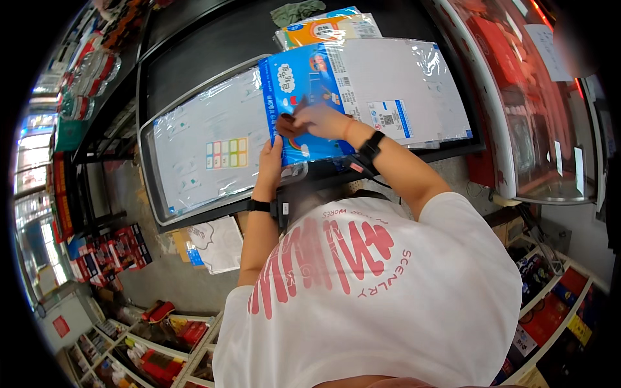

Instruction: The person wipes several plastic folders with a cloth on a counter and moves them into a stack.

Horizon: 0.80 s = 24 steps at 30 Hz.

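A blue printed packet [303, 68] in clear, shiny film lies across the black counter in front of me. Pale plastic-wrapped panels flank it, the left panel [213, 121] bearing coloured label stickers and the right panel [407, 82] a printed code. Whether these are all one piece, I cannot tell. At the packet's near left corner, my left hand [271, 157] pinches its edge with the thumb on top. My right hand [325, 121] presses a crumpled brown cloth [288, 127] against the blue face. Under the left panel sits a metal tray [148, 160], mostly covered.
More packets [339, 29] are stacked behind, with a green cloth [297, 12] beside them. A glass display case [538, 121] borders the counter on the right. A white paper bag [220, 242] is below the near edge. Stocked shelves [194, 354] stand lower left.
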{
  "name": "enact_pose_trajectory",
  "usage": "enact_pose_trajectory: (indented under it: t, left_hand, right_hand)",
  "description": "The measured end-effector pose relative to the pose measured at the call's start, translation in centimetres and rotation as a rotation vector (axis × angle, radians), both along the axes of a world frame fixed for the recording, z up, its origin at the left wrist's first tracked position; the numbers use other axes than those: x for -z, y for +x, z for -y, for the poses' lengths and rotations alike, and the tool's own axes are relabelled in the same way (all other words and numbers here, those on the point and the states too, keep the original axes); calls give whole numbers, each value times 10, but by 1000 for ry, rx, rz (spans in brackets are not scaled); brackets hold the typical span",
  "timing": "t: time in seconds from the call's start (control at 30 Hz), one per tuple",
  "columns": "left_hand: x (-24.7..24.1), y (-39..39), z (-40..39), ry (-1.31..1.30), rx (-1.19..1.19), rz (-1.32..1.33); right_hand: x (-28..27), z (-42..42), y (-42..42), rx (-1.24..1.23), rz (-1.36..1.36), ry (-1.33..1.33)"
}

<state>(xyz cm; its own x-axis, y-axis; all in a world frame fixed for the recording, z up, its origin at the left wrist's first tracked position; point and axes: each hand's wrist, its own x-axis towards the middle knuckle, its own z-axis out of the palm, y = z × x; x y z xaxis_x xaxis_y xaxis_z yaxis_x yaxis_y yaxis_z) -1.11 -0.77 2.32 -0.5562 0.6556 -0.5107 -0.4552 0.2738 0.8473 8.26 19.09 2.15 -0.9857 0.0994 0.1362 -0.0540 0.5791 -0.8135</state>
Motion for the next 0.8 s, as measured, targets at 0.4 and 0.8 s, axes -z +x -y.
enact_pose_trajectory:
  t: [0.4,0.8]
  left_hand:
    - [-21,6,-19,32,-46,-2]
    - [-54,9,-18,68,44,-63]
  right_hand:
    - [6,-94,208,889,508,341]
    - [-57,62,61,404,97,886]
